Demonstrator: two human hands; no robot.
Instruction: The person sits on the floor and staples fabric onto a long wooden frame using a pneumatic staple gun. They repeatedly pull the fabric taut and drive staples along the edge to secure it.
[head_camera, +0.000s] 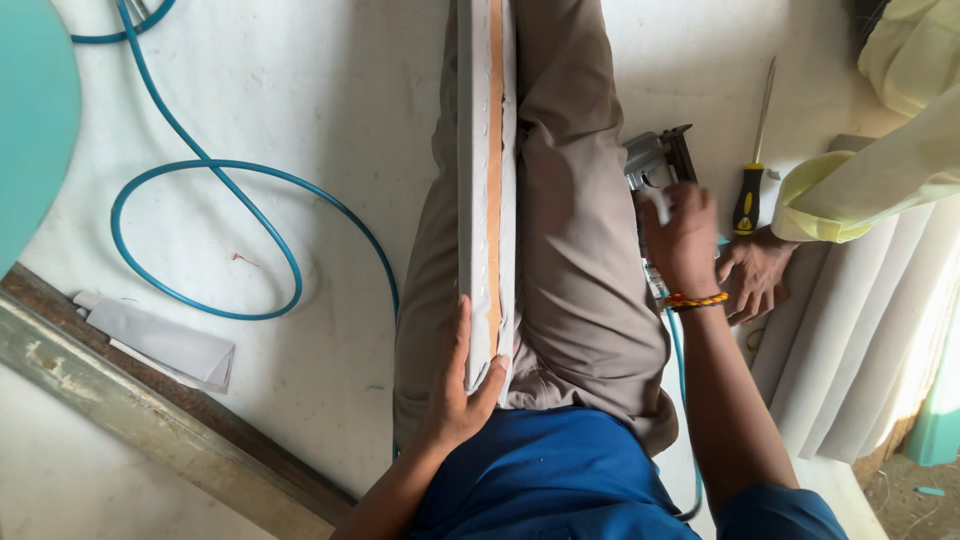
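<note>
Left hand (455, 385) grips the panel (487, 190) edge on the lap; right hand (682, 238) closes on the nailer (655, 165); no fastening visible yet.

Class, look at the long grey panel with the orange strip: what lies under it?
The long grey panel lies along the person's lap on khaki trousers, its near end held by the left hand. The white floor beneath the legs is covered.

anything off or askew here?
Nothing broken or spilled. Oddities: the blue hose loops loose across the floor, and a folded white scrap lies by the wooden beam.
</note>
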